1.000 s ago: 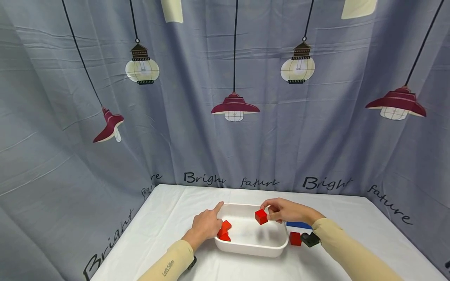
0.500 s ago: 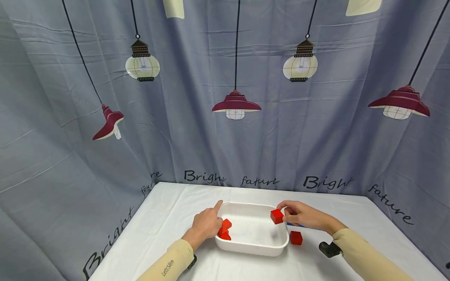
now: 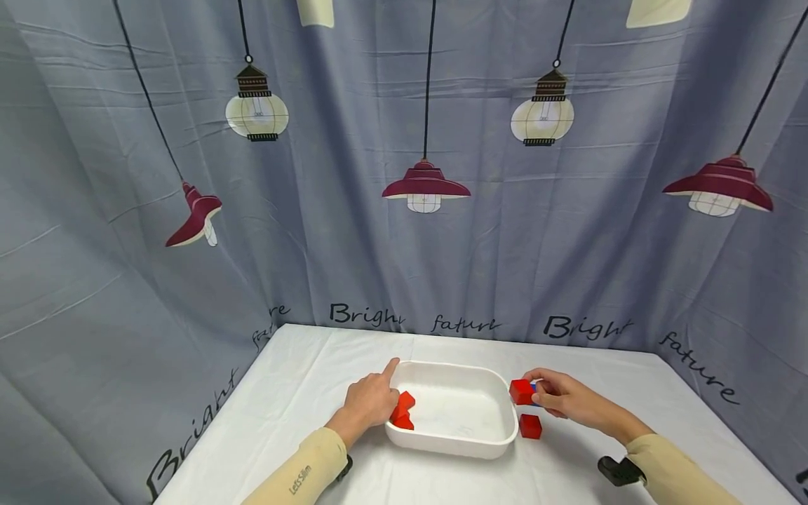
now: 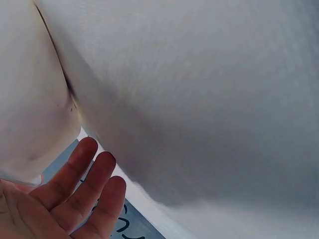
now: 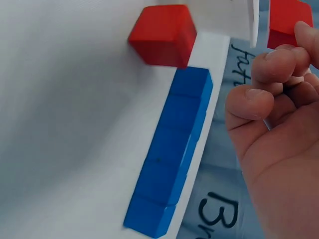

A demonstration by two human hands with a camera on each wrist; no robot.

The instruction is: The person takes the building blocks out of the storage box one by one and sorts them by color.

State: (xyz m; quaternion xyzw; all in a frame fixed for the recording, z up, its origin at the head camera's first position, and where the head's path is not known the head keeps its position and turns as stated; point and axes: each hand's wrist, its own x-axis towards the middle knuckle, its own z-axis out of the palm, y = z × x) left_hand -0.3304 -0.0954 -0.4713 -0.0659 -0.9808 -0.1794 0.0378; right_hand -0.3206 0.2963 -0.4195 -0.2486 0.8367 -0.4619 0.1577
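Observation:
My right hand (image 3: 568, 400) pinches a red cube (image 3: 521, 392) between thumb and fingertips, just past the right rim of a white tray (image 3: 451, 447). In the right wrist view the held cube (image 5: 289, 22) is at the top right, partly cut off. On the table beside the tray lies another red cube (image 3: 530, 426). My left hand (image 3: 366, 403) rests at the tray's left side, index finger stretched along the rim. Three straight fingers (image 4: 82, 184) of it show under the tray wall (image 4: 35, 89) in the left wrist view. A few red blocks (image 3: 402, 414) sit at the tray's left end.
A row of several blue cubes (image 5: 167, 144) lies on the white table (image 3: 315, 351), to the right of the tray; my right hand mostly hides it in the head view. Behind the table hangs a grey-blue curtain (image 3: 353, 245) with printed lamps and lettering.
My right hand has carried the red cube rightward, from over the tray to beyond its right rim. The left hand, the tray and the blocks in it stay put.

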